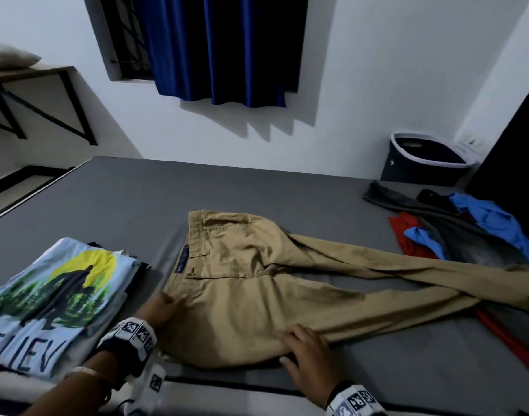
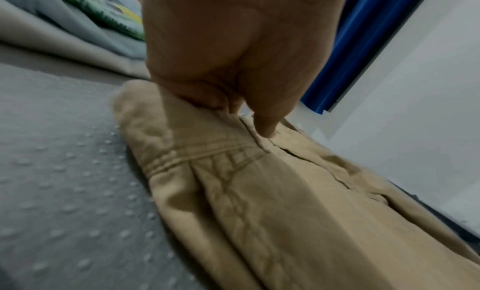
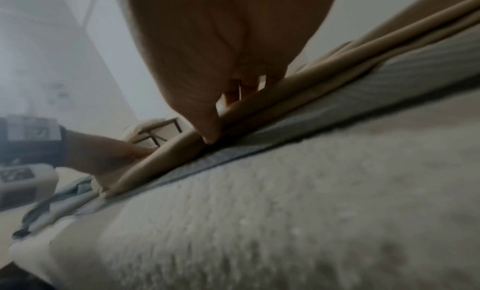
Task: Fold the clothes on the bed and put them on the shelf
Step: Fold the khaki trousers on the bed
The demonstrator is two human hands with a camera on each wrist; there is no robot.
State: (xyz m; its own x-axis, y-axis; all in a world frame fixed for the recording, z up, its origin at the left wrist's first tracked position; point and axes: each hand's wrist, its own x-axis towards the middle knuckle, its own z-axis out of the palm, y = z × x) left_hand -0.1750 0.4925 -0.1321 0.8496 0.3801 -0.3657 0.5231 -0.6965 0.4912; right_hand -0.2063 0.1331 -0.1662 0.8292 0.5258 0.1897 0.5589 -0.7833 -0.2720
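Khaki trousers (image 1: 242, 295) lie flat on the grey bed (image 1: 122, 199), waistband to the left, legs running off to the right. My left hand (image 1: 164, 307) pinches the near end of the waistband; in the left wrist view its fingers (image 2: 233, 58) curl on that hem of the trousers (image 2: 259, 212). My right hand (image 1: 305, 346) holds the near edge at the thigh, fingers on top and thumb at the edge. The right wrist view shows the thumb (image 3: 207, 130) against the folded trousers edge (image 3: 337, 68). A wall shelf (image 1: 32, 73) hangs at upper left.
A stack of folded clothes topped by a light blue printed T-shirt (image 1: 56, 295) sits at my left. Unfolded blue, red and grey garments (image 1: 467, 229) lie at the right, partly under the trouser legs. A dark laundry basket (image 1: 428, 160) stands beyond the bed's far right corner.
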